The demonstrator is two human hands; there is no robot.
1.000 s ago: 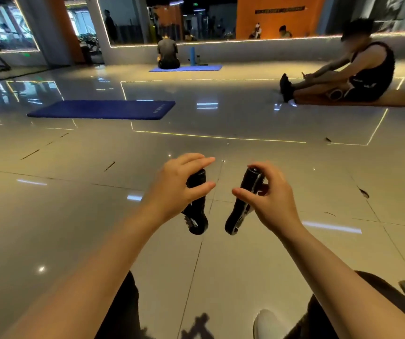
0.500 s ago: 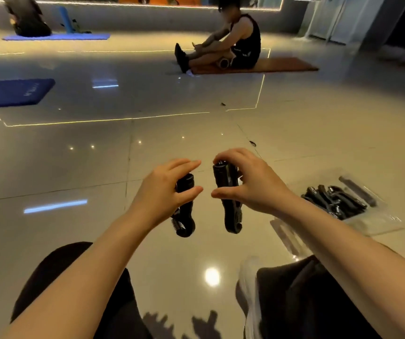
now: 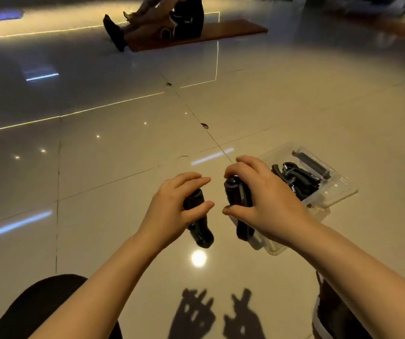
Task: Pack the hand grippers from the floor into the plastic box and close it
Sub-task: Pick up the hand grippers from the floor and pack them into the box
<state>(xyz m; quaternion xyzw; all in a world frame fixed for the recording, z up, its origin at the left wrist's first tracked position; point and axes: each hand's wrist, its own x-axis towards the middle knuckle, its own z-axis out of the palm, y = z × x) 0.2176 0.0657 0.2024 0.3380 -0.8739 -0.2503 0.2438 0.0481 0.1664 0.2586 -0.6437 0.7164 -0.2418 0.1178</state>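
My left hand (image 3: 172,209) grips a black hand gripper (image 3: 200,228) above the floor, its lower end sticking out below my palm. My right hand (image 3: 267,204) holds a second black hand gripper (image 3: 236,194), thumb and fingers curled round its handles. Just right of that hand lies the clear plastic box (image 3: 338,194) on the floor, open, with several black hand grippers (image 3: 299,179) inside. Its clear lid (image 3: 272,248) shows partly below my right wrist, mostly hidden by the arm.
Glossy tiled floor (image 3: 98,179) stretches all around. A person sits on a brown mat (image 3: 233,29) far ahead. My knees (image 3: 37,311) and a shoe (image 3: 323,314) frame the bottom of the view.
My view has swung right and down, bringing the plastic box closer beside my right hand. Both hands have kept their hold on the grippers and moved towards the box.
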